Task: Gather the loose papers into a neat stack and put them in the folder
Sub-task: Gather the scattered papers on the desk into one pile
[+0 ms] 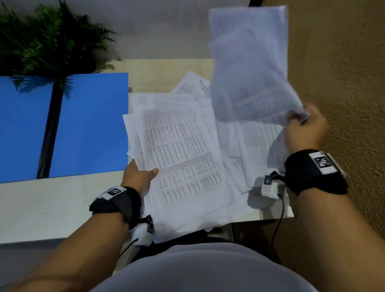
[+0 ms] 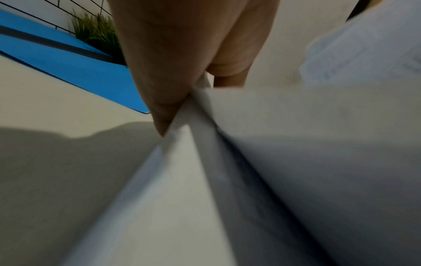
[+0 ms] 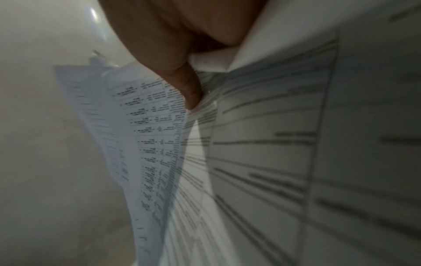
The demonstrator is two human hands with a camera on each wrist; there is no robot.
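Note:
A messy pile of printed papers (image 1: 182, 151) lies on the table's right part. My left hand (image 1: 140, 176) grips the pile's left edge, thumb on top; in the left wrist view the fingers (image 2: 164, 90) pinch the paper edge (image 2: 182, 162). My right hand (image 1: 306, 129) pinches a few sheets (image 1: 249, 66) by a corner and holds them up in the air over the pile's right side; the right wrist view shows the thumb (image 3: 189, 86) on those printed sheets (image 3: 262, 144). An open blue folder (image 1: 87, 122) with a black spine lies flat to the left of the pile.
A green fern plant (image 1: 38, 43) stands at the back left, partly over the folder. The white table (image 1: 40, 205) ends just right of the pile; brown textured floor (image 1: 342, 62) lies beyond. Cables hang from both wrist cameras near the table's front edge.

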